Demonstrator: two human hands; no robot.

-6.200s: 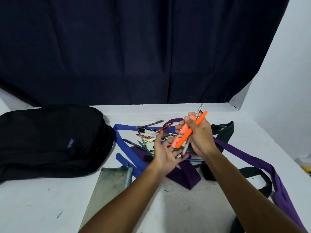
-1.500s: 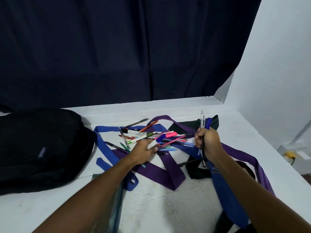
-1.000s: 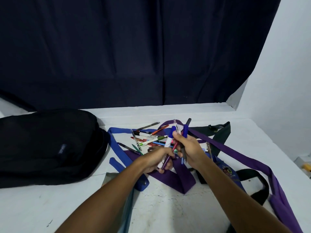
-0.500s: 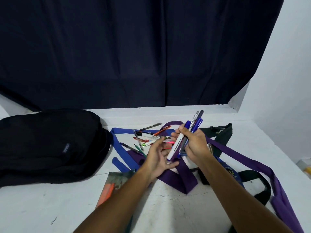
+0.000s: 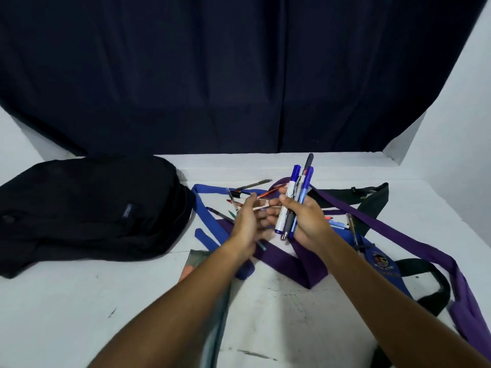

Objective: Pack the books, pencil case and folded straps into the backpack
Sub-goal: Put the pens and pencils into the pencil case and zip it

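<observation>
My right hand grips a bundle of several pens, tips pointing up, above the heap of straps. My left hand is just left of it, blurred, and pinches a thin pink pen that reaches toward the bundle. The black backpack lies flat on the left of the white table. A clear pencil case with something orange in it lies mostly hidden under my left forearm. Blue strap, purple strap and black strap lie unfolded and tangled. No books are in view.
Several loose pens lie scattered on the straps behind my hands, and one more pen to the right. A dark curtain hangs behind the table. A white wall rises on the right.
My right hand lifted its pen bundle higher and more upright. My left hand came off the pile holding a thin pen and moved up to the bundle.
</observation>
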